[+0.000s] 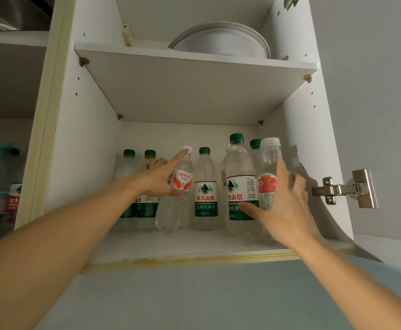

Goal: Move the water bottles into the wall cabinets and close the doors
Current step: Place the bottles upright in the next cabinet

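Water bottles stand in a row on bottom shelf [194, 244] of open wall cabinet [87, 139], approx 6 o'clock of the cabinet interior. Left hand [157, 178] grips a tilted white-cap bottle w/ red label [182, 184], thumb under the label, index finger straight up to the cap. Right hand [286, 201] has fingers spread round a white-cap bottle w/ red-and-white label [267, 177] at 3 o'clock end of row; can't tell if it grips. Green-cap bottle [205, 186] stands between. Plates [220, 41] on upper shelf, 12 o'clock. Door hinge [347, 188] at 3 o'clock.
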`<action>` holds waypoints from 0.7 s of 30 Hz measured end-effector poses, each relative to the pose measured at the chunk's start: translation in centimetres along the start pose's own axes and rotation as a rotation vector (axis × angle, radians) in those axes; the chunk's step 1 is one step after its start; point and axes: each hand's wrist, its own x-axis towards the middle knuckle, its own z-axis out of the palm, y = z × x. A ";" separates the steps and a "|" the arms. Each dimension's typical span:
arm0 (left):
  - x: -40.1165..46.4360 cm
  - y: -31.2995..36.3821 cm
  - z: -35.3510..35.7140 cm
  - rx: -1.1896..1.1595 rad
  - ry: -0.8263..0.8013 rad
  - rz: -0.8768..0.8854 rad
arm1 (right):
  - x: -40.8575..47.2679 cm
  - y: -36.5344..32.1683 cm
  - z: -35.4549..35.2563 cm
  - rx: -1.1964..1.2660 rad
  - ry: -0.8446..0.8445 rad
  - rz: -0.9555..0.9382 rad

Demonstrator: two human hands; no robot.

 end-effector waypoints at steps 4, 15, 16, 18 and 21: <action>0.6 -0.5 0.3 0.100 -0.007 -0.010 | 0.0 0.0 0.0 -0.001 0.005 -0.006; 0.6 -1.6 2.5 0.045 0.091 -0.021 | 0.0 0.0 -0.1 0.013 -0.011 0.005; 0.5 -1.6 2.8 0.054 0.105 -0.015 | 0.0 0.0 -0.1 0.013 -0.012 0.007; 0.5 -1.7 3.0 0.097 0.137 -0.012 | 0.0 0.0 -0.2 0.016 -0.015 0.009; 0.4 -2.5 2.5 0.164 0.154 -0.011 | 0.0 0.1 -0.2 0.024 -0.017 0.016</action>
